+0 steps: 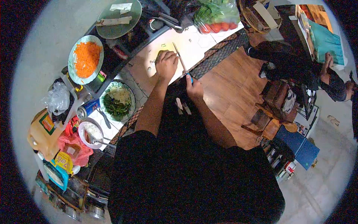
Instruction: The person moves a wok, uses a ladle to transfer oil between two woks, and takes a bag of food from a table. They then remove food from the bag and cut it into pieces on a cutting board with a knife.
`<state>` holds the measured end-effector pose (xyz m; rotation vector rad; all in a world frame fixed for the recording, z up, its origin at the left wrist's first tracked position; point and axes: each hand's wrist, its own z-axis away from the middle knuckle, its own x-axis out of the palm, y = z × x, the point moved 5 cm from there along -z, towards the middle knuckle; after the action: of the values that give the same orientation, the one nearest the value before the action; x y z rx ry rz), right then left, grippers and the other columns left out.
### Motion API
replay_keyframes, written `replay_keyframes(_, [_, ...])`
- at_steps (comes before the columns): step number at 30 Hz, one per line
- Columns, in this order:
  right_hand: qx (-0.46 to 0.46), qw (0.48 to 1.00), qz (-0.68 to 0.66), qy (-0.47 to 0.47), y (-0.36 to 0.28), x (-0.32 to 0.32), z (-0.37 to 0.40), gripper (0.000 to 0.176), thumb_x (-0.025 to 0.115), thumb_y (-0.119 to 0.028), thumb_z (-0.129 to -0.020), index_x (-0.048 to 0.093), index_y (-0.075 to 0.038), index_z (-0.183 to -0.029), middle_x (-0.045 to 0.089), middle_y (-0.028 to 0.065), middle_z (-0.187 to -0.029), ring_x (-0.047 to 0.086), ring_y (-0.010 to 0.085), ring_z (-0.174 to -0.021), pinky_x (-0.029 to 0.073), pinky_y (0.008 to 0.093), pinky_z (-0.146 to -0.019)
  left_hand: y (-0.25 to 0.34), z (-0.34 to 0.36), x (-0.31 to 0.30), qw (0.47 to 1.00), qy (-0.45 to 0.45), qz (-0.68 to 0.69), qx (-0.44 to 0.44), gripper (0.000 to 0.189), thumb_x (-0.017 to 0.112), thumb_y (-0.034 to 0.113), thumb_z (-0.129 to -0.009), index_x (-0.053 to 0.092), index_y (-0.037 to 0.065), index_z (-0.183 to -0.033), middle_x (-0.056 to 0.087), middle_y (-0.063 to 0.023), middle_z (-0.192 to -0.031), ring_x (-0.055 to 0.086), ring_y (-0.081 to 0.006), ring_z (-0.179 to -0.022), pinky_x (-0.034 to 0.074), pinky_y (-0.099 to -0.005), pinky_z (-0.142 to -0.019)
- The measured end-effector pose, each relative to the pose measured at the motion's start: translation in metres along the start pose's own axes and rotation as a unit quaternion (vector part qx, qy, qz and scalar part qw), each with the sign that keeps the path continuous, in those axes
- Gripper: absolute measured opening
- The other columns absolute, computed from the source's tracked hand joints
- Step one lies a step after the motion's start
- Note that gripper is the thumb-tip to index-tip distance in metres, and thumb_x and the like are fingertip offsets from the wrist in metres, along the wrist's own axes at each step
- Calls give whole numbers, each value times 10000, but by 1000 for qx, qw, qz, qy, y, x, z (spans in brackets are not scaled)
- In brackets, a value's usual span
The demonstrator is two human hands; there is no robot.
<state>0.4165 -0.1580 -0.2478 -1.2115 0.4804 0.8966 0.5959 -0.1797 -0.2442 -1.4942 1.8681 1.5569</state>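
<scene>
A knife (179,58) with a blue handle is gripped in my right hand (194,89), its blade pointing away from me across the brightly lit board (175,41). To the left of the blade, my left hand (166,64) rests on the board with its fingers bent and close together. Whatever lies under those fingertips is hidden. Small green bits (163,45) are scattered just beyond the fingers. On the left, nearest to my left forearm, stands a plate (133,108) of chopped greens and pale shreds.
Farther left are a plate of shredded carrot (87,58), a drink can (88,108) and a bowl (82,131) with a spoon. A bag of vegetables (218,16) sits at the back. Another person (324,76) is at the right, near a wooden chair (270,128).
</scene>
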Motion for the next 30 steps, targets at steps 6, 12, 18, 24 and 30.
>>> replay_keyframes(6, [40,997,-4,-60,-2,-2,0,526,417,-502,-908,666,-40,-878,627,256,-764,619,430,-766,472,515,-699,-1,1,2,1000,-9,-3,-20,112,692,174,-715,699,87,-785,656,3,-909,564,-198,-972,452,-343,-860])
replay_keyframes(12, [22,999,9,-38,-7,1,4,524,406,-496,-911,667,-42,-888,626,260,-774,612,440,-751,468,518,-692,0,0,0,1000,0,0,-5,122,690,175,-703,701,87,-787,656,-7,-906,562,-208,-985,452,-348,-867])
replay_keyframes(18, [41,998,11,-43,-9,0,4,516,395,-477,-916,659,-35,-877,628,258,-781,611,442,-761,464,522,-700,1,-2,1,999,-2,6,-39,127,694,193,-699,699,92,-777,655,-7,-894,555,-203,-985,450,-348,-866])
replay_keyframes(24, [40,998,5,-46,-6,6,3,520,396,-471,-918,657,-29,-841,621,260,-767,605,449,-746,461,527,-694,3,-4,-2,999,-7,1,-37,137,704,194,-673,686,85,-755,652,-6,-884,553,-213,-979,449,-357,-860])
replay_keyframes(30, [15,999,0,-49,-5,2,-7,533,398,-467,-924,648,-7,-823,615,270,-760,603,447,-769,460,512,-695,1,-2,-2,1000,10,-12,4,123,693,173,-688,684,74,-760,651,-12,-880,554,-214,-990,449,-358,-857])
